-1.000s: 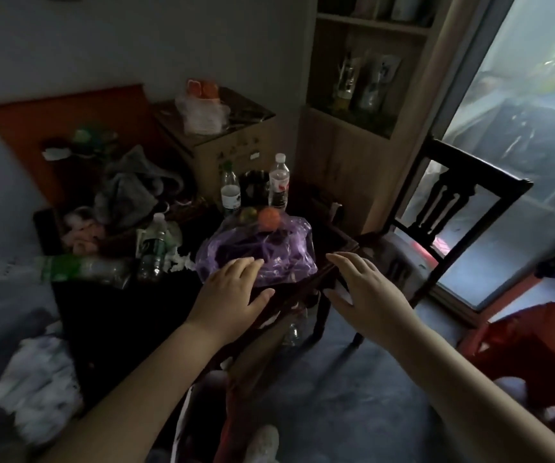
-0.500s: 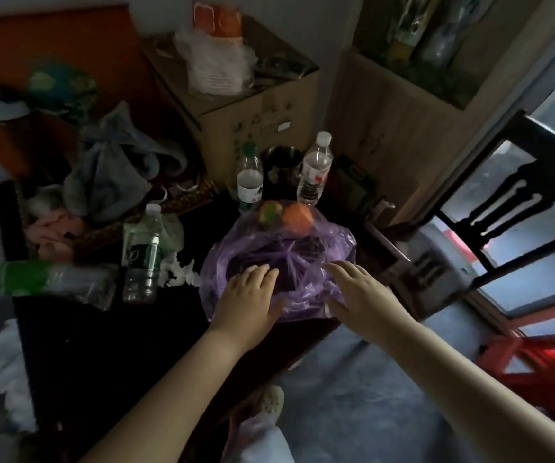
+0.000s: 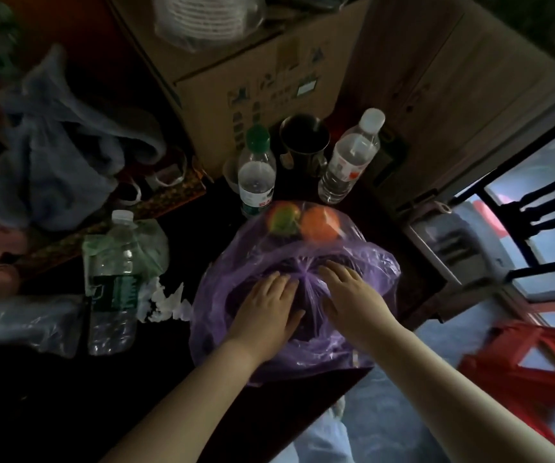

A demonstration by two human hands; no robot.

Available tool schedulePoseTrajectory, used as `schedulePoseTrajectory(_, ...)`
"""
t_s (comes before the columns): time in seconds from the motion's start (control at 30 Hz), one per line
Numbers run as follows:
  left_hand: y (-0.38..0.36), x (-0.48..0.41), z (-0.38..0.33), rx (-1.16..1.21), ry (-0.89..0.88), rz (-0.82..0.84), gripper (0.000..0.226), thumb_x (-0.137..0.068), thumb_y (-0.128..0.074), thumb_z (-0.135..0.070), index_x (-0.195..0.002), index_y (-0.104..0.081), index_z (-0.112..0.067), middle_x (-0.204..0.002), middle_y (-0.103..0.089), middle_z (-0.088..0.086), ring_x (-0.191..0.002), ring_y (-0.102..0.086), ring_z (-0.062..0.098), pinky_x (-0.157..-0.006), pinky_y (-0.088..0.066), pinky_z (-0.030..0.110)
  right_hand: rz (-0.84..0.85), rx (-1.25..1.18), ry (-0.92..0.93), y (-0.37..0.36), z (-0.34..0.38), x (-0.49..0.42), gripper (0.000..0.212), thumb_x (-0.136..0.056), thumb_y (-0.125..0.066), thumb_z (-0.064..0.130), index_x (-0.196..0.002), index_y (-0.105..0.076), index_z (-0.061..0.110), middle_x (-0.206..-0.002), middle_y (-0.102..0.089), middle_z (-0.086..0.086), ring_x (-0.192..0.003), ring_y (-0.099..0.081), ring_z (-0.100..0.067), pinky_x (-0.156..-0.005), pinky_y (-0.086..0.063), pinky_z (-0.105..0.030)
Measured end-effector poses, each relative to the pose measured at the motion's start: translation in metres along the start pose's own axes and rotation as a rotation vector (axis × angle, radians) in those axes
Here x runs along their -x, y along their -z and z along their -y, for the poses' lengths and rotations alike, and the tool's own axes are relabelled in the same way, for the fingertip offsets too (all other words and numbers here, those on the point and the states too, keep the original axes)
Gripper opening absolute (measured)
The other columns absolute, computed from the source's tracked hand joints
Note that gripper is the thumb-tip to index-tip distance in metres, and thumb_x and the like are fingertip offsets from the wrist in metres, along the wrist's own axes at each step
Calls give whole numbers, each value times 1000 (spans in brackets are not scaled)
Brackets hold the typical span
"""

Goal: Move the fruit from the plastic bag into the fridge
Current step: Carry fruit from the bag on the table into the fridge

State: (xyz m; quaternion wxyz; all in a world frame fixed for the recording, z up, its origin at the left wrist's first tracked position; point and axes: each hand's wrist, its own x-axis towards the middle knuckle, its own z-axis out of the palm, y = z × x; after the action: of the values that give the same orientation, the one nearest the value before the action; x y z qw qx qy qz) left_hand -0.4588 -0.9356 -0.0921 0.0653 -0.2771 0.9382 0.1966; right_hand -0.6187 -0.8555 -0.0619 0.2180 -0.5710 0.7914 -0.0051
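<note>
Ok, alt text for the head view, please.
Both hands lie flat on a knotted purple plastic bag on a dark table, left hand and right hand either side of its knot. A greenish-red fruit and a round orange fruit show through plastic at its far edge.

A knotted purple plastic bag [image 3: 362, 262] sits at the near right edge of the table [image 3: 52, 396]; a green-red fruit [image 3: 284, 219] and an orange fruit [image 3: 321, 223] show at its far side.
</note>
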Motion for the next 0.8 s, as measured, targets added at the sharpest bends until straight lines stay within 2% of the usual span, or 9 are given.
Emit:
schedulePoseTrajectory(0.1,-6,-12,2,-18,20,4,60,-90,-31,-44,-134,-48,-7,-138,-50,14,-130,-43,29,-106,-34,39,33,1,-13,-6,-2,-10,55,-96,-42,28,-147,-27,13,-153,-28,-7,-141,-24,-24,-114,-23,-34)
schedulePoseTrajectory(0.23,-8,-22,6,-51,35,18,65,-92,-29,-44,-148,-23,-11,-153,-26,11,-141,-25,28,-113,-20,39,59,3,-3,-9,-4,-20,62,-97,-40,30,-150,-15,11,-157,-16,-7,-145,-14,-23,-116,-16,-33)
schedulePoseTrajectory(0.3,-7,-26,9,-81,45,4,67,-90,-37,-43,-148,-22,-12,-154,-23,13,-141,-25,31,-112,-18,40,54,9,11,-8,-6,-24,66,-97,-40,33,-151,-8,12,-159,-9,-7,-146,-8,-23,-117,-11,-33)
schedulePoseTrajectory(0.37,-5,-29,12,-101,51,-28,68,-87,-42,-44,-146,-29,-13,-151,-29,15,-137,-31,33,-109,-22,43,60,7,12,-5,-8,-27,69,-97,-41,35,-151,-4,14,-159,-5,-6,-146,-4,-24,-117,-9,-34)
schedulePoseTrajectory(0.47,4,-39,14,-144,68,-66,68,-84,-34,-47,-144,-29,-15,-148,-36,15,-135,-35,35,-106,-22,49,60,6,26,1,-11,-31,71,-97,-41,37,-151,-3,15,-159,-7,-7,-146,-6,-24,-118,-10,-36)
schedulePoseTrajectory(0.53,12,-46,14,-156,61,-69,68,-85,-33,-48,-144,-27,-15,-149,-34,15,-136,-33,35,-107,-21,51,51,2,34,7,-14,-35,73,-96,-43,38,-151,-1,15,-159,-7,-8,-146,-9,-24,-117,-10,-35)
schedulePoseTrajectory(0.67,28,-66,18,-196,51,-89,70,-90,-29,-51,-149,-16,-15,-155,-18,11,-142,-15,32,-110,-10,48,44,-40,21,23,-19,-45,72,-96,-44,33,-151,-2,14,-158,-10,-8,-145,-11,-22,-115,-13,-30)
schedulePoseTrajectory(0.73,37,-77,20,-218,57,-123,67,-92,-35,-47,-149,-18,-15,-156,-16,11,-143,-14,30,-111,-6,46,37,-65,16,30,-22,-53,70,-96,-46,30,-151,-6,14,-157,-14,-7,-145,-13,-23,-114,-19,-31)
schedulePoseTrajectory(0.8,43,-88,20,-228,61,-125,70,-95,-41,-45,-150,-8,-15,-158,-5,9,-145,-2,27,-111,5,43,33,-68,19,36,-24,-63,71,-96,-47,27,-151,-5,14,-158,-11,-8,-145,-11,-24,-114,-19,-33)
